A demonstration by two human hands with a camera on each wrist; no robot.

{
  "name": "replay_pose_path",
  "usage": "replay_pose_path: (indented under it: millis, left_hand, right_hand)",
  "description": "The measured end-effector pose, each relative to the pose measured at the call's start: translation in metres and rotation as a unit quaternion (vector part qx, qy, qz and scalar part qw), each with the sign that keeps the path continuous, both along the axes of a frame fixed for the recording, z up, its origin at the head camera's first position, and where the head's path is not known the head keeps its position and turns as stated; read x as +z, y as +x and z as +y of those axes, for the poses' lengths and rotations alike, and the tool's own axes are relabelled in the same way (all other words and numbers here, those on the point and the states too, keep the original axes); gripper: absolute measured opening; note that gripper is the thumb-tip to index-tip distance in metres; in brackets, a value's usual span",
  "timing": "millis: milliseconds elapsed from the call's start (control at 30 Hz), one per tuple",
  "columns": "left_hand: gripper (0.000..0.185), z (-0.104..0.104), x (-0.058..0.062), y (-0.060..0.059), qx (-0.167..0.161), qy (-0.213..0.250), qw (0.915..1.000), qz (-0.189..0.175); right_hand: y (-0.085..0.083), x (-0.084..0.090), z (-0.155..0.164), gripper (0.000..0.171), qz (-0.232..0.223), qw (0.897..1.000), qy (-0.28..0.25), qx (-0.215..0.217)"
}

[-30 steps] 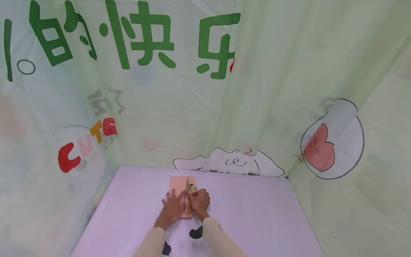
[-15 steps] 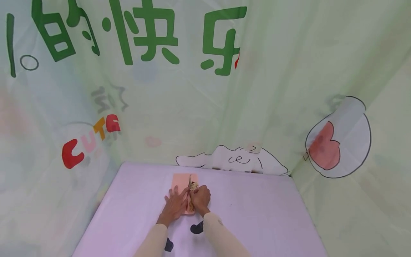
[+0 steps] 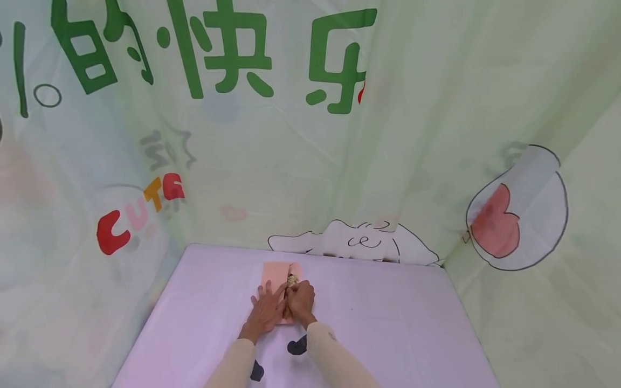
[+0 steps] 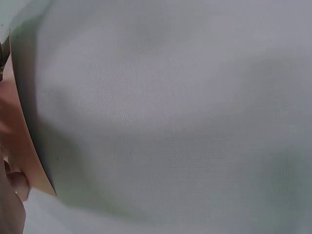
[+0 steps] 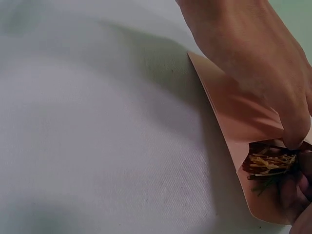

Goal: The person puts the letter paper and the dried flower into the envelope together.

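A salmon-pink paper sheet (image 3: pixel 273 271) lies on the lilac table (image 3: pixel 388 323). A small bunch of dried flowers (image 3: pixel 291 279) rests along its right side. My left hand (image 3: pixel 266 311) lies flat on the paper with straight, spread fingers, pressing it down. My right hand (image 3: pixel 301 302) is curled over the paper's right edge. In the right wrist view its fingers (image 5: pixel 253 68) pinch the folded paper (image 5: pixel 229 114) over the dried flowers (image 5: pixel 269 164). The left wrist view shows only the paper's edge (image 4: pixel 27 146) and a fingertip (image 4: pixel 17 184).
A pale green printed cloth backdrop (image 3: pixel 339 161) closes in the table at the back, left and right. Two black marks (image 3: pixel 297 346) sit on the tablecloth near my forearms. Bare lilac cloth (image 3: pixel 402 334) stretches to the right of the paper.
Both hands stay on the paper in nearly the same place. Slightly less of the flower bunch shows past my right hand. The head view has shifted a little.
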State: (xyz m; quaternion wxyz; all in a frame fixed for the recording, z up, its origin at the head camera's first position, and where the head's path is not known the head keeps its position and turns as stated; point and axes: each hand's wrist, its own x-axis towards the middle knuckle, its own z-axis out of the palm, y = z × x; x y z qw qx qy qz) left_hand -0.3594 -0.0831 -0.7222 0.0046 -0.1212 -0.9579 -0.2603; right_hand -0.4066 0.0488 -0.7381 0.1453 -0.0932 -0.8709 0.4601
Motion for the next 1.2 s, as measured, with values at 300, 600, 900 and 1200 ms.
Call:
replay_pose_path:
  millis: [300, 600, 900, 1200]
  left_hand:
    - [0.051, -0.002, 0.001, 0.003, -0.011, -0.022, 0.9996, 0.015]
    - [0.052, -0.002, 0.001, 0.003, -0.013, -0.035, 0.9992, 0.018]
    - [0.051, -0.004, 0.003, -0.002, -0.006, -0.040, 0.9986, 0.034]
    - [0.051, -0.003, -0.001, -0.001, -0.004, -0.032, 0.9993, 0.017]
  right_hand:
    - [0.010, 0.015, -0.004, 0.006, 0.011, 1.000, -0.009, 0.012]
    - [-0.017, -0.032, -0.001, 0.008, 0.024, 0.998, -0.051, -0.009]
    - [0.004, 0.000, 0.004, 0.008, 0.093, 0.992, -0.048, 0.067]
    - [0.001, -0.007, 0.018, 0.032, 0.114, 0.990, -0.026, 0.074]
